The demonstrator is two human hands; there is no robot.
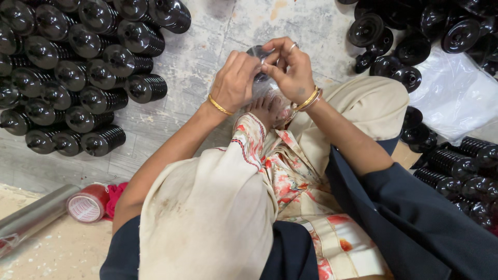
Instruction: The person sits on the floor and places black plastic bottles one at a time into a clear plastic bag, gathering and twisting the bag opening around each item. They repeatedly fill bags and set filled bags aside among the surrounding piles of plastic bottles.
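While the person sits on the floor (207,31) with cream cloth and a flowered garment over the knees, both hands meet just beyond a bare foot (265,108), which serves as the landmark for everything else. Nearest the camera, well to the left of the foot, a roll of red tape (87,203) lies beside a metal tube (31,215) and a scrap of pink cloth (115,194). Directly above the foot the left hand (234,83), a gold bangle at its wrist, is curled closed around one side of a small black round part (258,53) that seems wrapped in clear film; the right hand (291,70), with two bangles, pinches the other side between thumb and fingertips, the remaining fingers arched. Both wrists are bent inward and the forearms converge from the knees. Left of the foot, a stacked pile of black ribbed parts (78,78) lies in tidy rows, which looks like finished work. Right of the foot and farther off, loose black parts (415,49) sit in a jumble by a clear plastic sheet (456,93), apparently yet to be handled, so the work seems somewhere in the middle.
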